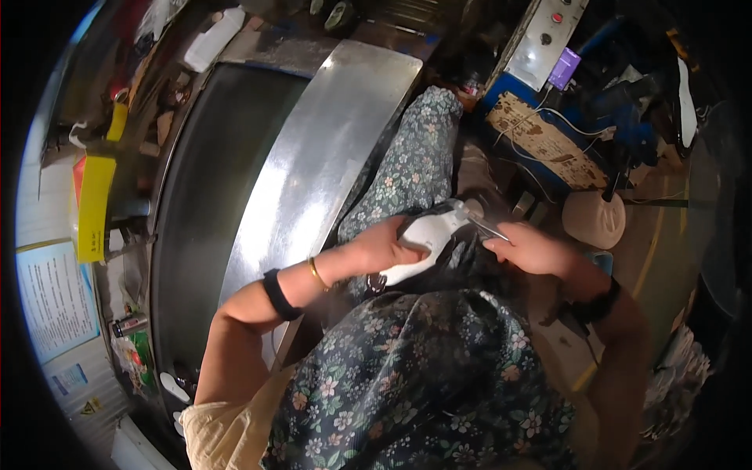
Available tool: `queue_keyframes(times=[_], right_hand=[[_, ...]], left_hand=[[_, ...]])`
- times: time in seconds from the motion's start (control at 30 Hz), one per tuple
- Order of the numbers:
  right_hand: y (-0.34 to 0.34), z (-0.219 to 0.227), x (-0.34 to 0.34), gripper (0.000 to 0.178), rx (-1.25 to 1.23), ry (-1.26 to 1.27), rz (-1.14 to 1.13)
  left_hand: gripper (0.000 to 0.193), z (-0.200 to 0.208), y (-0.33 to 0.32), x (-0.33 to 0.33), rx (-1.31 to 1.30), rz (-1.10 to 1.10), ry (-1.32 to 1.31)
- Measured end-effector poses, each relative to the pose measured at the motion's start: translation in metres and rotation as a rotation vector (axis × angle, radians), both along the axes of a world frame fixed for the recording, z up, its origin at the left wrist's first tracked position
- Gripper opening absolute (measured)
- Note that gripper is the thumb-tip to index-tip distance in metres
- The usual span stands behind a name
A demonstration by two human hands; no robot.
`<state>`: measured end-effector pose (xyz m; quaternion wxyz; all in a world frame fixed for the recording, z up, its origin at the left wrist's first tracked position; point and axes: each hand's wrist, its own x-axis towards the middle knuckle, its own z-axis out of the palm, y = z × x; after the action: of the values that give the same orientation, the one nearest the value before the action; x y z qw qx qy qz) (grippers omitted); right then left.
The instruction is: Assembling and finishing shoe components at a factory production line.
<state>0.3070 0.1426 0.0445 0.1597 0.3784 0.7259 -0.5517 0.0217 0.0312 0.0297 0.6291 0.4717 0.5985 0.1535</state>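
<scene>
Over my lap, my left hand (385,247) is closed around a shoe (429,235), its thumb pressed on the side. The white sole faces up toward me, and part of a dark upper shows along its edge. Between the fingers of my right hand (531,247) is a slim metal tool (489,228), pointing at the far end of the shoe. Its exact kind cannot be made out, nor whether its tip touches the shoe. A dark floral apron (407,368) covers my front, and matching floral cloth (407,157) lies over my leg.
On my left runs a dark conveyor belt (223,172) edged by a broad shiny metal panel (321,141). A control panel with buttons (548,31) stands far right, near loose cables and a pale plastic jug (593,219). A yellow box (95,207) sits beyond the belt.
</scene>
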Motion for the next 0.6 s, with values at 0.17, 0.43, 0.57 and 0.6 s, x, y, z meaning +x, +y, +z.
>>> queue_keyframes(times=[0.17,0.43,0.57,0.6], right_hand=[[-0.032,-0.058,0.021,0.035,0.286,0.128,-0.011],[-0.015,0.024,0.024,0.027,-0.146,0.130,0.095],[-0.005,0.036,0.019,0.023,-0.270,0.186,0.163],[0.000,0.038,0.012,0.023,-0.276,0.190,0.164]], left_hand=[[0.064,0.023,0.006,0.018,0.072,-0.178,0.316],[0.050,0.028,0.021,0.012,0.400,-0.483,0.595],[0.051,0.024,0.014,0.015,0.333,-0.320,0.509],[0.052,0.023,0.008,0.016,0.279,-0.185,0.404]])
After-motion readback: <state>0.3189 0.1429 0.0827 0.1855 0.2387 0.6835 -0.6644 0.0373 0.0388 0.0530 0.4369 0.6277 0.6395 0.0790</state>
